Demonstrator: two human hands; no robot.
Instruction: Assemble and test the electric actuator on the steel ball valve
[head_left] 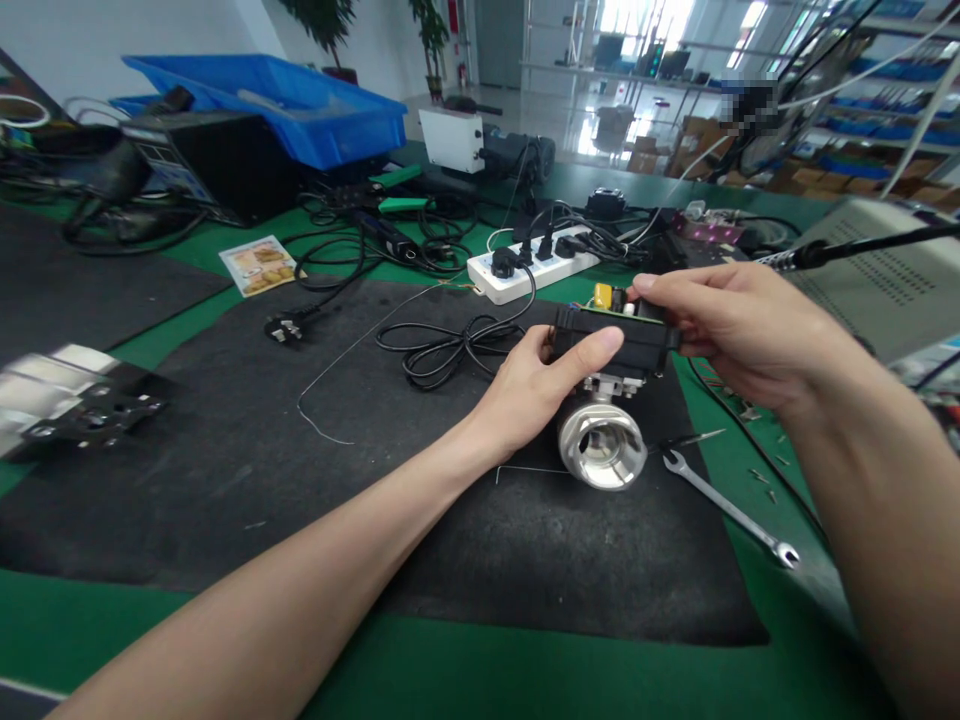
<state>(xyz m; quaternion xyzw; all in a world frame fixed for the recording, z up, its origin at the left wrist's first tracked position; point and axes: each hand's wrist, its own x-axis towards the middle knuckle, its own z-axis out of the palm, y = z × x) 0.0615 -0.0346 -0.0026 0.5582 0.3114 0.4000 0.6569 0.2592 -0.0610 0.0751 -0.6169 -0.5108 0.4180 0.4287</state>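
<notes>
A black actuator housing [637, 345] with a circuit board and a yellow component [603, 295] in its open top sits on a silver metal valve [602, 447]. My left hand [551, 375] grips the housing from its left side, thumb across the front face. At the housing's right back corner is my right hand [731, 325], its thumb and fingers pressed together at the edge; whatever lies between those fingers is hidden. The valve's round threaded opening faces me, above the black mat [450, 540].
A wrench [731, 511] and small screws [761, 477] lie to the right. Behind are a coiled black cable [442, 355], a white power strip [529, 268] and a blue bin [322, 125]. White cylinders [56, 390] stand left; a grey box [885, 270] is at right.
</notes>
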